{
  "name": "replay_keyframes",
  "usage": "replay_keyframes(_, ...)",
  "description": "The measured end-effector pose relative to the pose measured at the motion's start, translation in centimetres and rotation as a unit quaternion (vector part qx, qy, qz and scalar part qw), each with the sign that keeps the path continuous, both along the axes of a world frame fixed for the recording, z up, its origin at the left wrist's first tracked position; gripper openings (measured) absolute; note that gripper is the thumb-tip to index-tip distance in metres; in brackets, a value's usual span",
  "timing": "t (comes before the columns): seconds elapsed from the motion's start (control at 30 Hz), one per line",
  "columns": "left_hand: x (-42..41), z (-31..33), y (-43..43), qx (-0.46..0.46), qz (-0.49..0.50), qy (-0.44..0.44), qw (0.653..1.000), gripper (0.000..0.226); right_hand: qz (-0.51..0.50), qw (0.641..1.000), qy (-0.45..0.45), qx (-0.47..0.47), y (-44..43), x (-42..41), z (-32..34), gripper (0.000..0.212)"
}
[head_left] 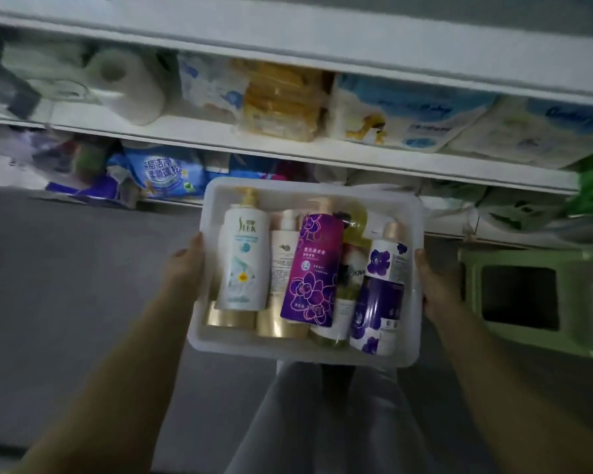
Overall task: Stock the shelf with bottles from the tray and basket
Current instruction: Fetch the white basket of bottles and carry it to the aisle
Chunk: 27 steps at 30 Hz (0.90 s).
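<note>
A white plastic tray is held in the air in front of the white shelf unit. My left hand grips its left rim and my right hand grips its right rim. Several pump bottles lie in the tray: a white Sleek bottle at the left, a purple Lux bottle in the middle, a white and purple flower bottle at the right. Gold-bottomed bottles and a Dove bottle lie partly hidden under them.
The shelves hold toilet paper rolls, yellow packs, baby tissue packs and blue detergent bags. A pale green stool stands at the right. Grey floor spreads to the left. My legs are below the tray.
</note>
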<state>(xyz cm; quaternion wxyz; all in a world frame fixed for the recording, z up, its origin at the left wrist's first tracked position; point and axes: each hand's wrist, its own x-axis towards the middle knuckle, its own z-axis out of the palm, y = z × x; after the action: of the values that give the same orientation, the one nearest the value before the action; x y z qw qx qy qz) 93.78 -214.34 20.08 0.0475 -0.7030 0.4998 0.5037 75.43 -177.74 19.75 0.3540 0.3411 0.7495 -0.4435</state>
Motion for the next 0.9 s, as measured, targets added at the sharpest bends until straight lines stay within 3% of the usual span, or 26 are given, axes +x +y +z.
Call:
replay_keyframes(0.1, -0.7, -1.9, -0.2, -0.010, -0.005, -0.006, 1.000, 0.073, -0.007, 1.000, -0.003, -0.002, -0.4, -0.2, -1.9, 0.097)
replay_keyframes(0.23, -0.9, -2.0, -0.2, -0.019, 0.006, -0.010, 1.000, 0.063, 0.019, 0.999, 0.003, 0.028, -1.1, -0.6, -1.7, 0.097)
replay_keyframes(0.4, -2.1, -0.4, 1.4, -0.072, -0.028, -0.018, 0.997, 0.037, 0.039, 0.995, 0.008, 0.087, -3.4, 0.1, 1.0, 0.067)
replay_keyframes(0.73, -2.2, -0.4, 4.4, -0.135, -0.052, -0.002, 0.990, 0.067, 0.066, 0.985, 0.124, 0.104, -4.9, 4.3, 1.3, 0.045)
replay_keyframes(0.8, -2.0, 0.4, 5.8, -0.156, -0.080, 0.004, 0.984, 0.072, 0.142, 0.965, 0.174, 0.137, -4.7, 5.0, 2.0, 0.051)
replay_keyframes(0.9, -2.7, 2.7, 9.5, -0.220, -0.185, -0.001, 0.958, 0.062, 0.210, 0.946, 0.205, 0.140, -4.5, 6.0, 2.8, 0.064)
